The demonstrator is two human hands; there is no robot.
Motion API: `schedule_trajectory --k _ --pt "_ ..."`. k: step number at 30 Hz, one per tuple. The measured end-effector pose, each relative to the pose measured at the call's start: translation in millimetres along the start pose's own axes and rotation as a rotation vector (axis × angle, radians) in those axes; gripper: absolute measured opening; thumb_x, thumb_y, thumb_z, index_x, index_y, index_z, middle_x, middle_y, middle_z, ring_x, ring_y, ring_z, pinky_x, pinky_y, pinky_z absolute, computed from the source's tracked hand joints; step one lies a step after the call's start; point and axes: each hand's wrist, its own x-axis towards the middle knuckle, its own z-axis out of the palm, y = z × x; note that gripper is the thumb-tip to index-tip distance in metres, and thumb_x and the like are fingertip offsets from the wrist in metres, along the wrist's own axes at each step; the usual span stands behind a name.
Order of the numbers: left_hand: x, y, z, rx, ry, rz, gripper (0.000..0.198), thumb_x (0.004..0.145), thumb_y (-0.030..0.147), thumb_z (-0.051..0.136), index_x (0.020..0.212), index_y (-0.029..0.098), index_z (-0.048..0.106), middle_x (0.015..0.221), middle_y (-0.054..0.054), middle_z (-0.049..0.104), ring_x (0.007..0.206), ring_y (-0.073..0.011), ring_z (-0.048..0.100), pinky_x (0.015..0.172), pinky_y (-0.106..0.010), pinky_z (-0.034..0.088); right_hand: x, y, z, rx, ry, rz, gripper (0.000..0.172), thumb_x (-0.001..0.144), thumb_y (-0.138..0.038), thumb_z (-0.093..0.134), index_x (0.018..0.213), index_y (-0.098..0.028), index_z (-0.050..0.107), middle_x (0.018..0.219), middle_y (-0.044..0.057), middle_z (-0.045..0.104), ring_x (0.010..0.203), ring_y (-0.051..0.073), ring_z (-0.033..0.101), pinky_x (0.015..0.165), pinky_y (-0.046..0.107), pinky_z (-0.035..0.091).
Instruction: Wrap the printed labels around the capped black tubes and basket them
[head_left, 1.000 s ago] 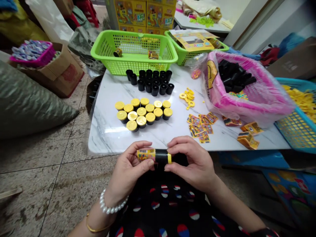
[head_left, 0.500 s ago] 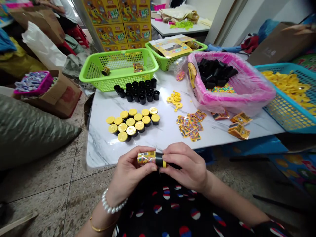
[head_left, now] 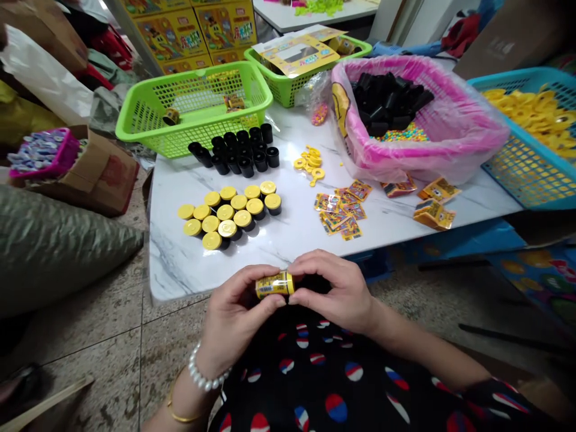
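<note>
1. The left hand and the right hand are both narrowly closed, meeting just above the lap around a small cylindrical canister wrapped in a yellow printed label; the left thumb and fingers grip its near end, and the right fingers curve over its other end, hiding it
2. That canister sits between the hands, held in the air just below the front edge of a white marble-patterned table
3. Nearest the hands on the table lies a tight cluster of black canisters with yellow caps, standing upright
4. Behind it stands a group of open black plastic canisters, also upright
5. To the right lie small yellow plastic rings and a scatter of small yellow printed labels
6. Farther right, a pink-edged plastic bag holds loose black plastic tubes and multicoloured candy beads
7. A bright green plastic basket stands at the table's far edge, beside a second green plastic basket topped with yellow printed card
8. A blue plastic basket full of yellow plastic pieces stands at the right end of the table
</note>
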Motion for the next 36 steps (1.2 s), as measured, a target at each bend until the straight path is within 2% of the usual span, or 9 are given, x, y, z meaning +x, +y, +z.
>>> schedule_trajectory --k 3,5,11,17,22,25,32,34,36 --pt "0 2 -0.6 0.211 -0.026 0.227 0.034 0.077 0.012 0.078 0.108 0.027 0.072 0.100 -0.002 0.073 0.093 -0.0154 0.067 0.085 -0.025 0.051 -6 -3 3 0.179 0.001 0.267 0.027 0.079 -0.019 0.077 0.104 -0.015 0.069 0.095 0.008 0.070 0.074 0.016 0.072 0.070 0.028 0.063" --pt "1 3 -1.4 0.208 -0.064 0.228 0.037 0.077 0.013 0.078 0.110 0.026 0.071 0.101 -0.003 0.072 0.094 -0.0166 0.066 0.086 -0.026 0.051 -7 -4 2 0.223 -0.012 0.314 0.026 0.080 -0.020 0.077 0.105 -0.016 0.068 0.095 0.007 0.070 0.075 0.016 0.072 0.068 0.028 0.063" --pt "2 3 3.8 -0.082 -0.094 -0.045 0.023 0.083 0.018 0.074 0.105 0.023 0.071 0.094 -0.003 0.071 0.081 -0.0143 0.066 0.073 -0.024 0.053 -6 -1 2 -0.018 0.065 -0.098 0.023 0.077 -0.015 0.077 0.098 -0.019 0.069 0.095 0.009 0.073 0.087 0.019 0.071 0.078 0.031 0.062" --pt "5 5 0.4 0.151 -0.102 0.158 0.027 0.081 0.016 0.075 0.107 0.024 0.072 0.104 -0.006 0.068 0.101 -0.0201 0.062 0.089 -0.031 0.049 -13 1 15 0.578 -0.078 0.640 0.025 0.081 -0.033 0.075 0.093 -0.014 0.063 0.071 0.002 0.070 0.061 0.014 0.070 0.058 0.026 0.061" --pt "6 3 1.4 0.098 -0.106 0.036 0.020 0.084 0.021 0.072 0.104 0.023 0.074 0.104 -0.007 0.067 0.101 -0.0218 0.062 0.086 -0.032 0.050 -18 3 11 0.299 0.064 0.331 0.034 0.076 -0.017 0.077 0.108 -0.016 0.067 0.101 0.007 0.067 0.087 0.016 0.070 0.079 0.031 0.064" --pt "5 1 5.8 0.049 -0.084 -0.046 0.020 0.085 0.020 0.071 0.105 0.023 0.070 0.098 -0.005 0.069 0.090 -0.0189 0.064 0.080 -0.029 0.051 -18 3 8 0.249 0.076 0.232 0.029 0.077 -0.015 0.075 0.105 -0.016 0.070 0.103 0.008 0.067 0.087 0.016 0.070 0.077 0.030 0.064" --pt "3 -1 3.7 0.333 -0.157 0.303 0.027 0.084 0.011 0.068 0.108 0.024 0.069 0.103 -0.006 0.068 0.098 -0.0204 0.063 0.086 -0.032 0.050 -10 3 12 0.732 -0.055 0.915 0.032 0.072 -0.033 0.082 0.091 -0.012 0.066 0.072 0.003 0.072 0.061 0.014 0.071 0.064 0.028 0.061" --pt "2 -2 2.3 0.282 -0.114 0.231 0.024 0.085 0.014 0.068 0.108 0.023 0.068 0.102 -0.006 0.069 0.095 -0.0204 0.064 0.085 -0.032 0.051 -10 4 13 0.647 -0.011 0.781 0.027 0.075 -0.030 0.079 0.092 -0.013 0.067 0.079 0.005 0.072 0.067 0.015 0.071 0.068 0.030 0.062" --pt "0 -4 2.1 0.157 -0.041 0.044 0.021 0.088 0.022 0.066 0.109 0.022 0.066 0.091 -0.004 0.069 0.081 -0.0171 0.065 0.074 -0.028 0.053 -11 4 12 0.379 0.073 0.468 0.022 0.077 -0.022 0.076 0.097 -0.016 0.069 0.091 0.006 0.071 0.078 0.017 0.071 0.075 0.033 0.061"
